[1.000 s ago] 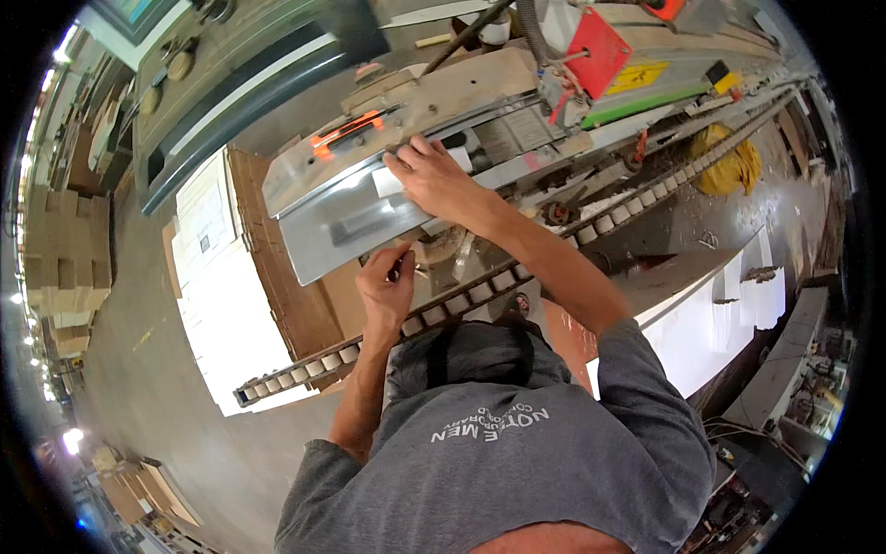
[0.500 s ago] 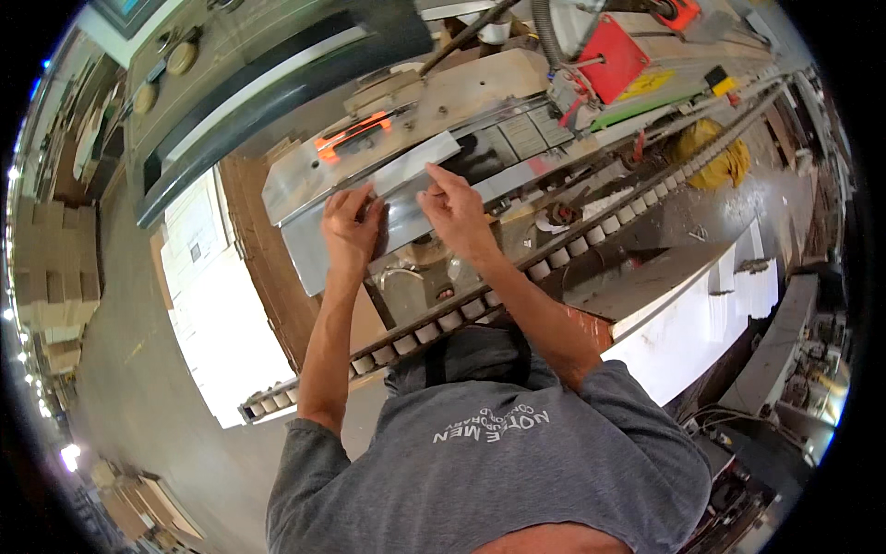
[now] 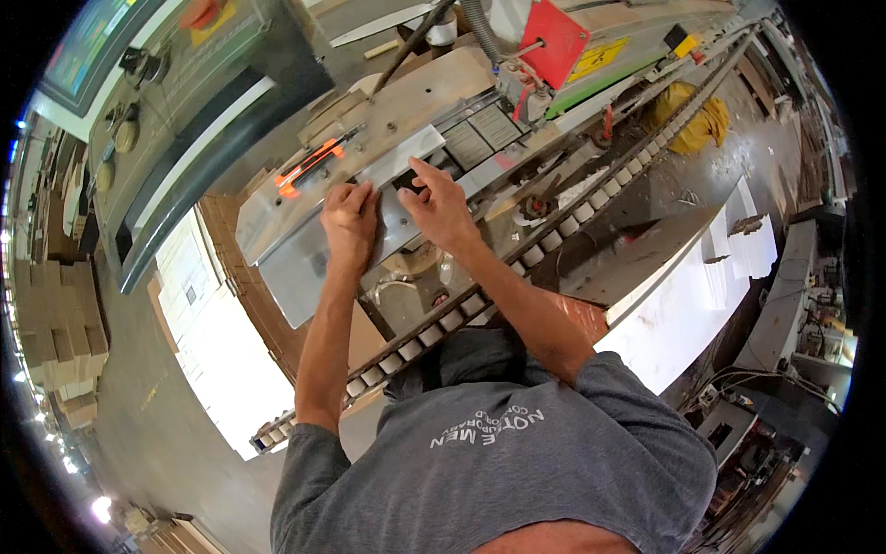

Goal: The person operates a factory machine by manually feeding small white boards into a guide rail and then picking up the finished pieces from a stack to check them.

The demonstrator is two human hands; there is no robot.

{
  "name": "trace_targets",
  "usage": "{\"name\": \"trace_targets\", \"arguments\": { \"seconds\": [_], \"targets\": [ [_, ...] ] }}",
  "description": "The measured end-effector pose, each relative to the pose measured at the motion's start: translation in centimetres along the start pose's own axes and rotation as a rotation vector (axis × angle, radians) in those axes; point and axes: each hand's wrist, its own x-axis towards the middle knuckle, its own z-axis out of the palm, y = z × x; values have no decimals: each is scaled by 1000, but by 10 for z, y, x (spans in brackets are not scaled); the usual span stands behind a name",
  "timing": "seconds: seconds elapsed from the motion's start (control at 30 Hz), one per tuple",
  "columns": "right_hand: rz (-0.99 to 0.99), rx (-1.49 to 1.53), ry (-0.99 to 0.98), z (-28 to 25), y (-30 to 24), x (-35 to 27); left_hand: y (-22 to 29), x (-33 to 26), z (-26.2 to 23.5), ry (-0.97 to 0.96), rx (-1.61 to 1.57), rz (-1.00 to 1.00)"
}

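Note:
A pale, flat strip [image 3: 406, 155] lies at a slant along a metal machine bed [image 3: 293, 272]. My left hand [image 3: 350, 222] is closed at the strip's left end, fingertips pinched together against its near edge. Beside it, my right hand [image 3: 440, 210] has its index finger stretched to the strip's near edge, with the thumb held apart from it. The right hand's other fingers are curled, and I see nothing gripped in them. An orange-handled tool [image 3: 312, 166] rests on the plate behind the strip.
A roller rail [image 3: 471, 305] crosses between my body and the bed. White panels [image 3: 217, 342] are stacked at the left, more white boards [image 3: 683, 305] at the right. A control panel [image 3: 212, 138] stands far left; a red plate [image 3: 551, 42] and yellow bag [image 3: 692, 118] are farther right.
The whole view has turned and shifted slightly, bringing more of the control panel into sight. Both hands stay at the strip, the left fingers drawn closer together.

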Motion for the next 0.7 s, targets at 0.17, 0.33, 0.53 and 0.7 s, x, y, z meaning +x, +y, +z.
{"name": "trace_targets", "arguments": {
  "seconds": [0.17, 0.33, 0.53, 0.7],
  "targets": [
    [-185, -84, 144, -29, 37, 23, 27, 24, 41, -14, -39, 28],
    [-212, -85, 245, -59, 52, 45, 45, 44, 82, -99, -6, -14],
    [-115, -93, 215, -96, 51, 57, 67, 73, 128, -149, -55, 107],
    [-108, -54, 169, -138, 20, 2, 79, 91, 167, -173, -182, 69]
  ]
}}
